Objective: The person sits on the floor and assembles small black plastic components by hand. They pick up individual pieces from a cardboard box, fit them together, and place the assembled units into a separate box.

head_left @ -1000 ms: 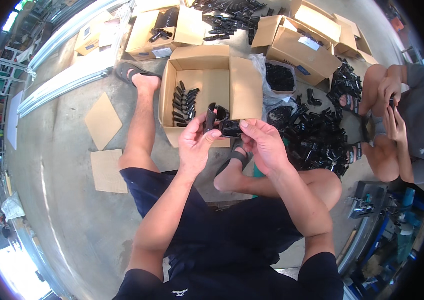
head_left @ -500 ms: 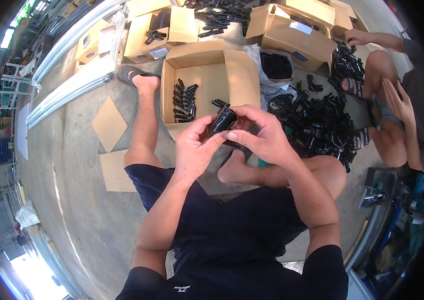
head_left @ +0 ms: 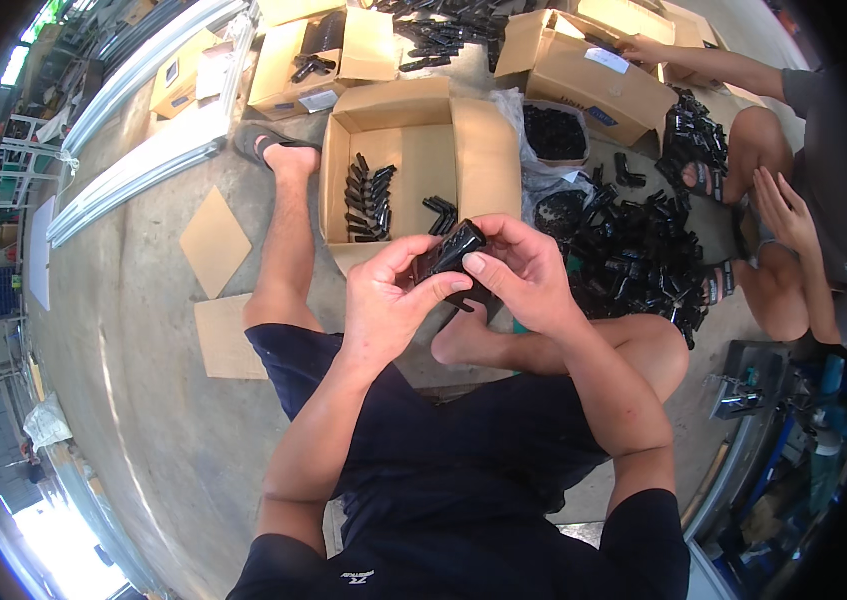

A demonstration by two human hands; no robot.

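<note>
A glossy black angled fitting [head_left: 452, 250] is held between my two hands, above the near edge of an open cardboard box [head_left: 489, 150]. My left hand [head_left: 384, 305] grips it from the left, thumb along its lower side. From the right, my right hand [head_left: 534, 285] pinches it, thumb pressed on its face and fingers behind. Part of the fitting is hidden by my fingers. Inside the box, similar black fittings [head_left: 371, 200] lie stacked in rows at the left, and a few more fittings [head_left: 440, 214] sit at the near right corner.
To the right is a large loose heap of black fittings [head_left: 634, 260]. A co-worker's hand [head_left: 641, 50] reaches into another cardboard box [head_left: 594, 85]; their other hand [head_left: 784, 208] rests by the knee. Long pale metal profiles [head_left: 159, 165] and flat cardboard pieces [head_left: 216, 242] lie at the left.
The fitting has tilted and shifted slightly to the right in my hands, and my right thumb lies higher on it. The co-worker's hand has moved from over the heap to the far box.
</note>
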